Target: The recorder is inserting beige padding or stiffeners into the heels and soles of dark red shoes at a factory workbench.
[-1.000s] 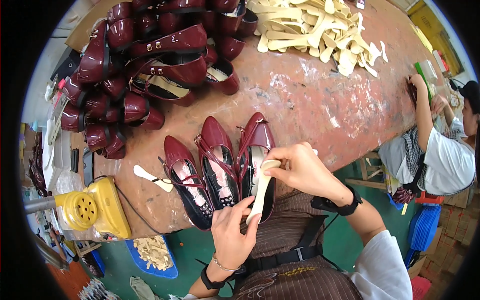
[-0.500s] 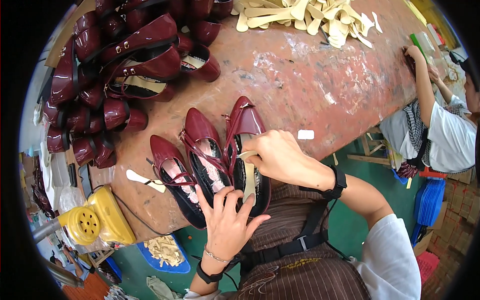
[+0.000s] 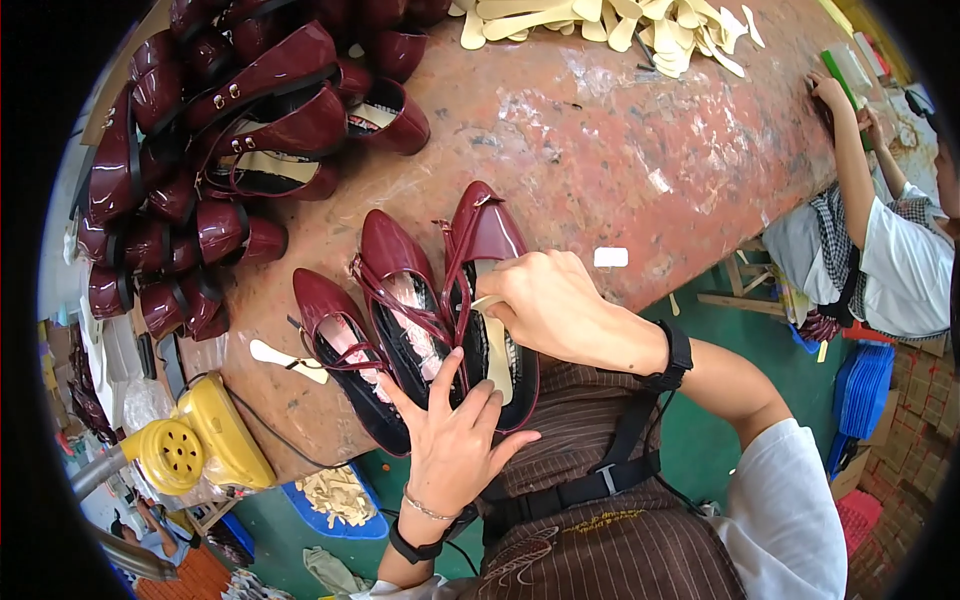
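Three dark red patent pointed flats with thin straps stand side by side at the table's near edge: a left shoe (image 3: 320, 297), a middle shoe (image 3: 388, 240) and a right shoe (image 3: 490, 225). Inside the right shoe lies a cream insole piece (image 3: 497, 368), wide at the heel. My right hand (image 3: 565, 310) is closed at its front end, fingertips curled down into the shoe and partly hidden. Across the heels of the shoes rests my left hand (image 3: 447, 450), fingers spread, its tips at the shoes' openings and touching the right shoe's heel area.
Many red shoes (image 3: 265, 90) are piled at the left. Cream insole pieces (image 3: 600, 15) lie heaped at the far edge; a loose one (image 3: 285, 360) sits left of the shoes. A yellow machine (image 3: 215, 430) stands at the near left, a blue bin (image 3: 340, 500) below. Another person (image 3: 905, 260) works at the right.
My left middle finger has stretched farther forward, between the middle and right shoes. My right hand stays at the insole piece's front end, its fingers turned slightly lower into the shoe.
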Tool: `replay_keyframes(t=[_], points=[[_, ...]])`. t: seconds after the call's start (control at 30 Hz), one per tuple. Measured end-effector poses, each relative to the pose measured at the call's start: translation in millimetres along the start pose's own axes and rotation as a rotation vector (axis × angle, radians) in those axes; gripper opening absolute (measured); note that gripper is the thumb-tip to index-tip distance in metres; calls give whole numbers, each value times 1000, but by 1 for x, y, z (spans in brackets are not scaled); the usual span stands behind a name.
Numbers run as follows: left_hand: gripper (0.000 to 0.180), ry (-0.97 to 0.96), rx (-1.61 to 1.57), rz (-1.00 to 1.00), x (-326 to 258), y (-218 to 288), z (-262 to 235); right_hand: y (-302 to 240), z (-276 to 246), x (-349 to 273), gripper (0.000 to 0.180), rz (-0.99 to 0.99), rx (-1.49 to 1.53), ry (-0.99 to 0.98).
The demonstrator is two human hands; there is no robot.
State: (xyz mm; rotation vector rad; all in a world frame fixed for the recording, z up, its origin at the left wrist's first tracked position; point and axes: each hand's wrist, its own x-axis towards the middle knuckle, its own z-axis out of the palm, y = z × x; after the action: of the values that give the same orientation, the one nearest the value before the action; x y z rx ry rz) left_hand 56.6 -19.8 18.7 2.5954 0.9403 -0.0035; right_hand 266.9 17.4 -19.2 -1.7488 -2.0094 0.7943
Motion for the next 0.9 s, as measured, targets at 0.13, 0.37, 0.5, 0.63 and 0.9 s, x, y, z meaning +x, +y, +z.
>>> replay_keyframes(t=[0.13, 0.37, 0.5, 0.63, 0.9], points=[[52, -10, 5, -10, 1, 3, 0, -2, 0, 0, 10, 21, -40, -20], [54, 19, 73, -48, -5, 17, 7, -4, 7, -1, 9, 9, -73, -16], [57, -26, 67, -28, -3, 18, 8, -5, 11, -3, 8, -46, -136, 54], [59, -33, 70, -10, 1, 17, 9, -4, 16, -3, 13, -72, -195, 85], [66, -23, 68, -21, 5, 18, 10, -18, 19, -5, 26, -36, -249, 169]])
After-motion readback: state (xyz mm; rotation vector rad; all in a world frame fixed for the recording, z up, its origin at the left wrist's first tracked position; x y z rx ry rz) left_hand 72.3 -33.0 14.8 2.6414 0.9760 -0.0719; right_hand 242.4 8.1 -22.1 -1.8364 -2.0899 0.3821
